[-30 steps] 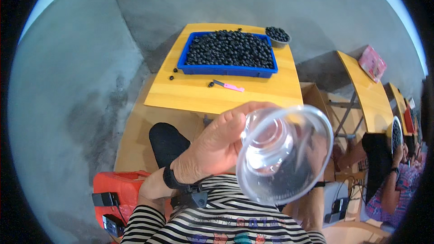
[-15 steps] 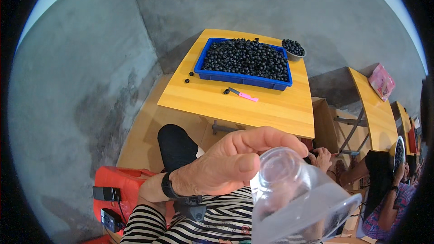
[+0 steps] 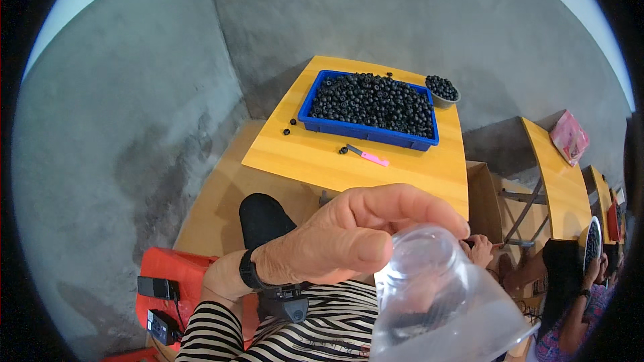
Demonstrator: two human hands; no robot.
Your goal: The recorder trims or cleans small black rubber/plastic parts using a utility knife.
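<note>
Head view: the left hand (image 3: 329, 245) has its thumb and fingers curled around the bottom end of a clear cup (image 3: 443, 308), gripping it low in front of the person, with the wide mouth slanting down and to the right. The cup's lower part runs off the picture. Behind it, the right hand (image 3: 480, 251) is partly hidden; some fingers show, but what they hold, or if they hold anything, is hard to make out. One black band (image 3: 248, 269) circles the left wrist, just above a striped sleeve (image 3: 211, 335). Farther out, a yellow table (image 3: 396, 174) bears one blue tray (image 3: 369, 133) heaped with dark fruits (image 3: 376, 104), too many to count, and one small gray bowl (image 3: 446, 102) with more. Four loose fruits lie on the wood: two left of the tray, one behind it, and one just beside the blade of a single pink-handled knife (image 3: 374, 159). Two black boxes (image 3: 157, 287) sit on a red seat (image 3: 151, 265) at the left. On the far right, another person (image 3: 577, 315), cut off by the dark edge, holds one bowl of dark fruits (image 3: 593, 241); a pink bag (image 3: 569, 137) sits on the next table (image 3: 550, 161). One second ago the cup's mouth faced up toward the camera; now its bottom end is on top. The yellow table also shows lower in the picture now.
</note>
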